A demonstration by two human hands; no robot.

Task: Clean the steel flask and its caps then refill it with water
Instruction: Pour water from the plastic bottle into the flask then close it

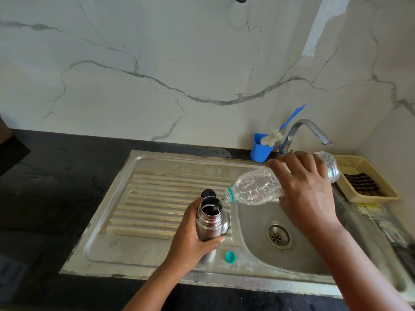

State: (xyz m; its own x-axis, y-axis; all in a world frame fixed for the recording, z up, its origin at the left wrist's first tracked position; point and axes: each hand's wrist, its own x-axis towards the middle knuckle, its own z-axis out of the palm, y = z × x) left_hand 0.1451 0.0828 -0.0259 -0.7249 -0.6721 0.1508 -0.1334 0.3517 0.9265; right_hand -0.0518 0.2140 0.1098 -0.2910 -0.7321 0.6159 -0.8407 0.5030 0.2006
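Note:
The steel flask (210, 223) stands upright and uncapped on the sink's drainboard (157, 207). My left hand (193, 241) grips its body. My right hand (307, 189) holds a clear plastic water bottle (258, 187), tipped with its mouth over the flask's opening. A thin stream of water runs from the bottle into the flask. A black cap (208, 193) sits on the drainboard just behind the flask. A steel cap (226, 225) shows partly behind the flask's right side. The bottle's teal cap (230, 257) lies on the drainboard to the right of the flask's base.
The sink basin (253, 221) with its drain (278, 236) lies right of the flask. A tap (310, 131) arches over it. A blue cup (261, 151) with a brush stands at the wall. A yellow basket (368, 178) sits at the far right. Black countertop (56, 187) stretches left.

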